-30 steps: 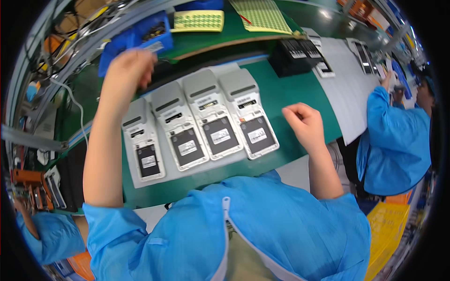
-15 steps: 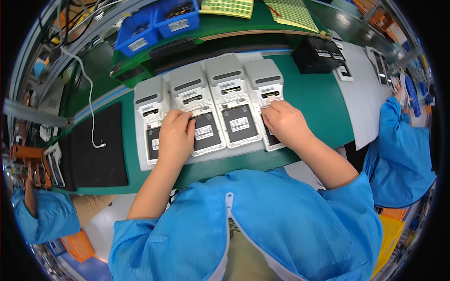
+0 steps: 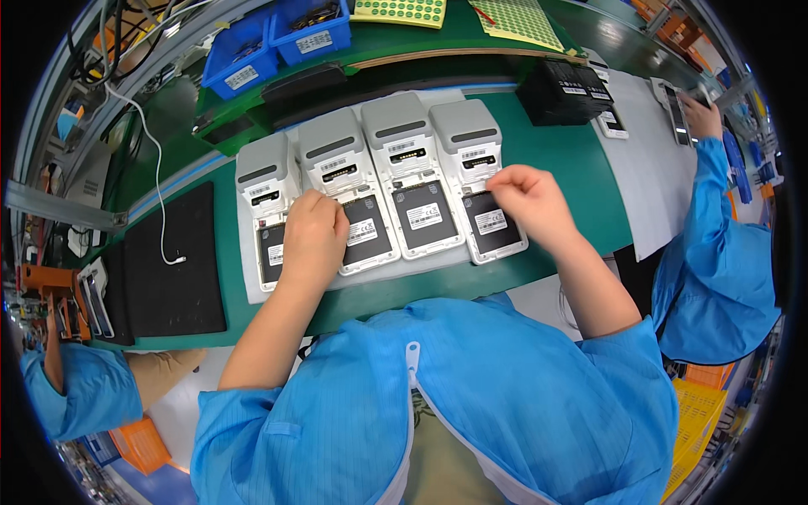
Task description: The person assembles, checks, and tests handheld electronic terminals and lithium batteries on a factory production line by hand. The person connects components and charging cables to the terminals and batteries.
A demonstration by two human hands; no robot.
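Several white-and-grey handheld terminals lie side by side, each with a flat black battery in its recess. My left hand rests over the border of the leftmost terminal and the second terminal. Its fingers are closed and bent downward, and what they hold, if anything, is hidden. My right hand is at the rightmost terminal, beside the upper right of its battery. Thumb and fingertips are pinched together; anything between them is too small to make out. Untouched by either hand, the third terminal lies between.
A black block stack stands at the back right. Blue bins and sticker sheets sit on the raised shelf. At left lie a black mat and a white cable. Co-workers in blue sleeves are on both sides.
My right hand has lifted off the rightmost terminal's battery and moved slightly right, uncovering its label. The left hand has stayed nearly in place. The right-hand co-worker's arm has reached farther forward.
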